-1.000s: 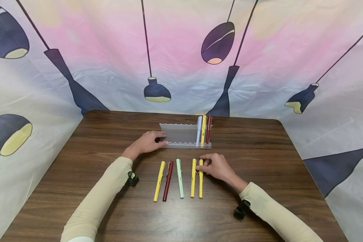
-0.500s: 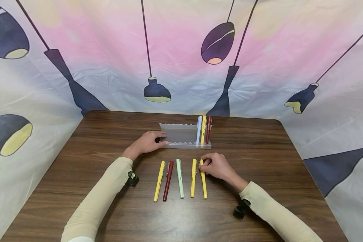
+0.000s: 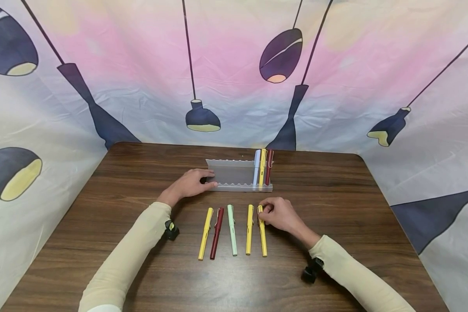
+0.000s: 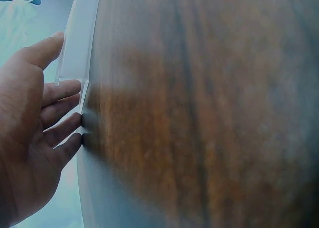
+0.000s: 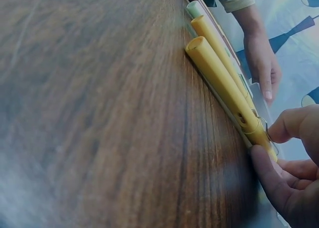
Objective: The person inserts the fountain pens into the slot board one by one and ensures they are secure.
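Observation:
My right hand (image 3: 281, 214) pinches the capped end of a yellow pen (image 3: 263, 238), the rightmost in a row on the table; in the right wrist view, thumb and index finger lie on either side of its clip end. Just left of it lies another yellow pen (image 3: 249, 234), then a mint green pen (image 3: 232, 234), a dark red pen (image 3: 217, 234) and a third loose yellow pen (image 3: 205, 234). With thumb in front and fingers at its end, my left hand (image 3: 191, 183) holds the left end of a clear notched pen rack (image 3: 234, 173).
At the rack's right end stand a pale blue pen (image 3: 256, 169), a yellow pen (image 3: 262, 171) and a dark red pen (image 3: 269, 169), leaning upright in adjacent notches. The wooden table (image 3: 140, 260) meets a lamp-patterned cloth (image 3: 234, 56) behind it.
The rightmost yellow pen has shifted slightly right and turned a little, its lower end swinging away from its neighbour; its clip now faces left. My left hand and the rack have stayed still.

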Available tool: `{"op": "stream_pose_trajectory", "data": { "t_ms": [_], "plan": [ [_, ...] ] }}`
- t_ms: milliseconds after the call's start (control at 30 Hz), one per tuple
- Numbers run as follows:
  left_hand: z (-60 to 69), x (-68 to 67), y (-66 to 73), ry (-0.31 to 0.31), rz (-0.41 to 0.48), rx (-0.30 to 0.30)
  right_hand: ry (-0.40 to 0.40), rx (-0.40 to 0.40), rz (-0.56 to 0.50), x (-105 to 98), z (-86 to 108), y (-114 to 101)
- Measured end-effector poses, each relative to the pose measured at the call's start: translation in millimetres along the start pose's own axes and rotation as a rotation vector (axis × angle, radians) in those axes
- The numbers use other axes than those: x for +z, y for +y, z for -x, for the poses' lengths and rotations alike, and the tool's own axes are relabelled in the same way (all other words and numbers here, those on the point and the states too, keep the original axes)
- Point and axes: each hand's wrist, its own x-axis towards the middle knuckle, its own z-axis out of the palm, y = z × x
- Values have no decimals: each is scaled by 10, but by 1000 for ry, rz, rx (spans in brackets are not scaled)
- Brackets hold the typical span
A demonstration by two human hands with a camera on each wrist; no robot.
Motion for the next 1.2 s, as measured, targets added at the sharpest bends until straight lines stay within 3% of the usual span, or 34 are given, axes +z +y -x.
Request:
{"op": "stream_pose_trajectory", "data": {
  "t_ms": [667,1200],
  "plan": [
    [13,-2,23,-2,4,-7,34,52,-230,-61,20,-7],
    [5,1,6,-5,11,-7,112,-85,-274,-290,-66,-201]
  ]
}}
